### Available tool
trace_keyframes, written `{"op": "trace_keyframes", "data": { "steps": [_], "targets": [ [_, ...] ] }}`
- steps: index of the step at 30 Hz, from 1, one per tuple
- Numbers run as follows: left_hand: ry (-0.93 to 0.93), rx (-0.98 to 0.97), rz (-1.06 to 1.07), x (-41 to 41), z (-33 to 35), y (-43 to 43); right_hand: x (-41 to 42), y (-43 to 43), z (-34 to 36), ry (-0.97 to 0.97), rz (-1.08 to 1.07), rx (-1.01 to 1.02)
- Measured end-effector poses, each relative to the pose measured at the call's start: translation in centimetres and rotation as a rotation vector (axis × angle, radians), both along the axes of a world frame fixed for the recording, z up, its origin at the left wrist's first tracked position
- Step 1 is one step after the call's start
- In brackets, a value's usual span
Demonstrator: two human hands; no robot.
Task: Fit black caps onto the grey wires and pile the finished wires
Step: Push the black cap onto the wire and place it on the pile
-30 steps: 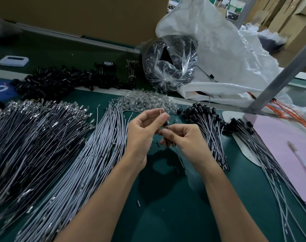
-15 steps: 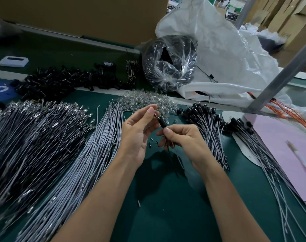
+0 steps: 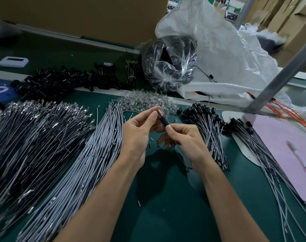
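Observation:
My left hand (image 3: 140,131) pinches the metal tip of a wire (image 3: 179,154) between thumb and fingers. Just below that tip, a black cap (image 3: 163,121) sits on the wire, pinched by my right hand (image 3: 185,138); the wire trails down under the right wrist. A long bundle of bare grey wires (image 3: 89,165) lies left of my hands. Capped wires (image 3: 208,130) are piled to the right, with a second pile (image 3: 264,154) farther right. Loose black caps (image 3: 61,82) are heaped at the back left.
Dark wires with metal ends (image 3: 26,142) cover the left of the green mat (image 3: 166,198). Clear small parts (image 3: 147,100) lie behind my hands. A clear bag of black parts (image 3: 168,63), white plastic sheeting (image 3: 218,55), a grey post (image 3: 285,67), orange wires (image 3: 294,114) and pink paper (image 3: 288,151) are at the right.
My hands have drawn slightly apart and risen; the left hand pulled the wire tip up and left, so the black cap now shows between the two hands.

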State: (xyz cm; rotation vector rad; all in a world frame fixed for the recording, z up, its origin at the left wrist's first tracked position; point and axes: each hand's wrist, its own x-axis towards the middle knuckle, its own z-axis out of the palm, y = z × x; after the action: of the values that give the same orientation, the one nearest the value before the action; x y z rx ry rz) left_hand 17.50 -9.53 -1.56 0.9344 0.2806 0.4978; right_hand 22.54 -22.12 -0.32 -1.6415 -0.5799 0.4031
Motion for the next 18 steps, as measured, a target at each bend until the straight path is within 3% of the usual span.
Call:
{"op": "trace_keyframes", "data": {
  "steps": [18],
  "targets": [
    [-0.053,-0.035,-0.021,-0.15,0.07,0.13,-0.03,0.38,-0.1,-0.051,0.07,0.003]
  ]
}}
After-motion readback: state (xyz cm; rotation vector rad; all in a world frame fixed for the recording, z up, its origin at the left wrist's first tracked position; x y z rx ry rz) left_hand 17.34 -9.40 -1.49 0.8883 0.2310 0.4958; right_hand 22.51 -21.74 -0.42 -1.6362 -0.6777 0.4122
